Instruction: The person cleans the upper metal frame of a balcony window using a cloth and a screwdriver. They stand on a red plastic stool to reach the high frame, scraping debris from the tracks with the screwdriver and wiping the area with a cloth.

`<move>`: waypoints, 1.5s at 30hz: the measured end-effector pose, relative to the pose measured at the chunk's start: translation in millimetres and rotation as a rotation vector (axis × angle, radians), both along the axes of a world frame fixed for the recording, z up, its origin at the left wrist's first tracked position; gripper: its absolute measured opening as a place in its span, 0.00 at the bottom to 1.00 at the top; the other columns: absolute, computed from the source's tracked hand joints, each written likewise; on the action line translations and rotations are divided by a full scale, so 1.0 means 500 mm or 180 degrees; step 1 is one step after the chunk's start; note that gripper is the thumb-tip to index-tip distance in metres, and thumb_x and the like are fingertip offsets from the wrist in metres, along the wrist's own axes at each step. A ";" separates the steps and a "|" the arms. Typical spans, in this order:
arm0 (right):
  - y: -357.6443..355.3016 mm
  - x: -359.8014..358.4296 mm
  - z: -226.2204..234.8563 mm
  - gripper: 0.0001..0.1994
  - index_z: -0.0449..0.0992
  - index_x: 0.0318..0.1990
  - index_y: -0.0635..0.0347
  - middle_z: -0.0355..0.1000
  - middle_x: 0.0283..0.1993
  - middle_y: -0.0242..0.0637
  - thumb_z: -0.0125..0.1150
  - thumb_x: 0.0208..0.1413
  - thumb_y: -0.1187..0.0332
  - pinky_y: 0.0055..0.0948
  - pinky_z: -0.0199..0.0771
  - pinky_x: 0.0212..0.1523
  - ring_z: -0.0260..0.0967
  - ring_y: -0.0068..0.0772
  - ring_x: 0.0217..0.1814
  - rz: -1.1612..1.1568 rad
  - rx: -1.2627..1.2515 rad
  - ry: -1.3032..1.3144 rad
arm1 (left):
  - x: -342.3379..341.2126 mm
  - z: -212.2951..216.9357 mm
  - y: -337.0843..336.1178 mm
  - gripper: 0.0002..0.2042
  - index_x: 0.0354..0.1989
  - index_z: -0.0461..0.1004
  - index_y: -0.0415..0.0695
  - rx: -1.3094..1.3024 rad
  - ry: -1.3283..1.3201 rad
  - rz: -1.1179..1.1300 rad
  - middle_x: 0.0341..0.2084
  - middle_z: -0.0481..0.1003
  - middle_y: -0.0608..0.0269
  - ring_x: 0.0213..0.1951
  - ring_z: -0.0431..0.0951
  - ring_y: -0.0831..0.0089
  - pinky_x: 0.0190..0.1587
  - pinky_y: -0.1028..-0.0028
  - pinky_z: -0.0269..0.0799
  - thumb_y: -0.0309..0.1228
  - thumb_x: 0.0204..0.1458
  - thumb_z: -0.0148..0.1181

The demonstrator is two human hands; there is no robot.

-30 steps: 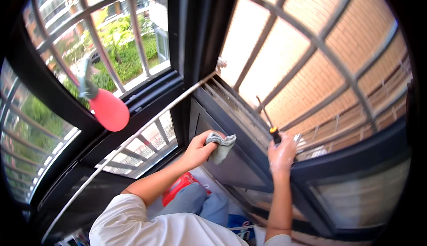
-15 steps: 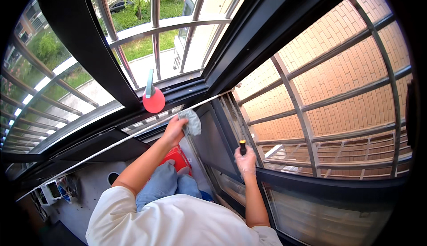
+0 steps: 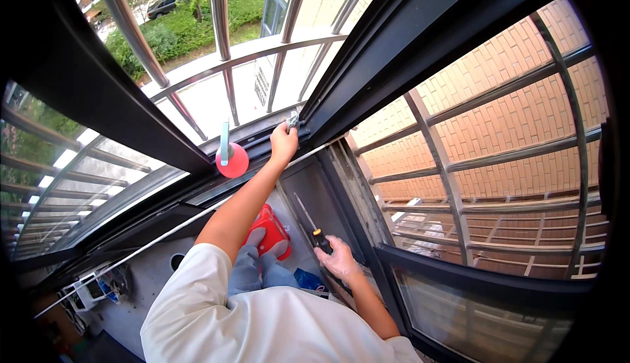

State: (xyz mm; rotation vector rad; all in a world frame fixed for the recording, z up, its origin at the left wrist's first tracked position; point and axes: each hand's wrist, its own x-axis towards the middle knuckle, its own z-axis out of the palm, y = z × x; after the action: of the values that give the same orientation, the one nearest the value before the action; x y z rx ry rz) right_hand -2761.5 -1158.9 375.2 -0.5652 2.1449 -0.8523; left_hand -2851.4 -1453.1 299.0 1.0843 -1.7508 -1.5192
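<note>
My left hand [image 3: 283,143] reaches forward to the corner of the black window frame, its fingers closed on a bunched grey cloth [image 3: 293,120] at the window track. Just to its left, a pink spray bottle [image 3: 233,163] with a pale grey-green head stands on the sill. My right hand [image 3: 338,259], in a thin clear glove, grips a screwdriver [image 3: 320,238] with a black and yellow handle. The screwdriver's long metal shaft points forward and left, apart from the frame. A thin white rod [image 3: 161,231] runs across below the sill.
Metal security bars [image 3: 262,48] stand outside the front window, and more bars [image 3: 440,160] outside the right one. My feet rest on a red stool [image 3: 281,233]. A blue bag [image 3: 308,280] lies near my legs. White-framed items [image 3: 85,294] sit at the lower left.
My left hand has moved forward with the cloth, from above the white rod to the frame corner. My right hand has come lower and left, and the screwdriver's shaft now shows.
</note>
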 end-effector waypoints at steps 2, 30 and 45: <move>0.042 0.010 -0.010 0.16 0.69 0.43 0.69 0.67 0.34 0.37 0.62 0.50 0.69 0.25 0.70 0.25 0.68 0.23 0.25 -0.0235 0.0024 -0.0061 | -0.036 0.005 0.004 0.09 0.30 0.72 0.35 -0.0173 -0.0168 -0.0298 0.23 0.73 0.43 0.29 0.75 0.50 0.34 0.62 0.68 0.29 0.49 0.51; 0.100 0.053 0.019 0.09 0.68 0.41 0.63 0.67 0.27 0.30 0.58 0.53 0.73 0.20 0.67 0.23 0.63 0.18 0.23 -0.1438 0.0240 -0.1276 | -0.079 0.046 0.021 0.08 0.29 0.70 0.33 0.0528 0.0026 0.0143 0.23 0.71 0.48 0.28 0.72 0.56 0.34 0.66 0.66 0.27 0.52 0.49; 0.106 0.060 0.093 0.12 0.69 0.44 0.62 0.68 0.25 0.30 0.58 0.54 0.71 0.18 0.64 0.22 0.63 0.17 0.22 -0.1366 0.0170 -0.1398 | -0.126 0.600 0.046 0.05 0.31 0.69 0.32 -0.2005 0.2169 0.0662 0.31 0.68 0.47 0.33 0.70 0.53 0.38 0.66 0.65 0.18 0.49 0.46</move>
State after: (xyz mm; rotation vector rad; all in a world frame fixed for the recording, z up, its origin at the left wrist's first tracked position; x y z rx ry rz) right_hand -2731.3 -1105.9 421.6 0.1181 1.8911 -1.0321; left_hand -2914.6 -1430.1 599.3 0.3471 -1.4090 -0.9342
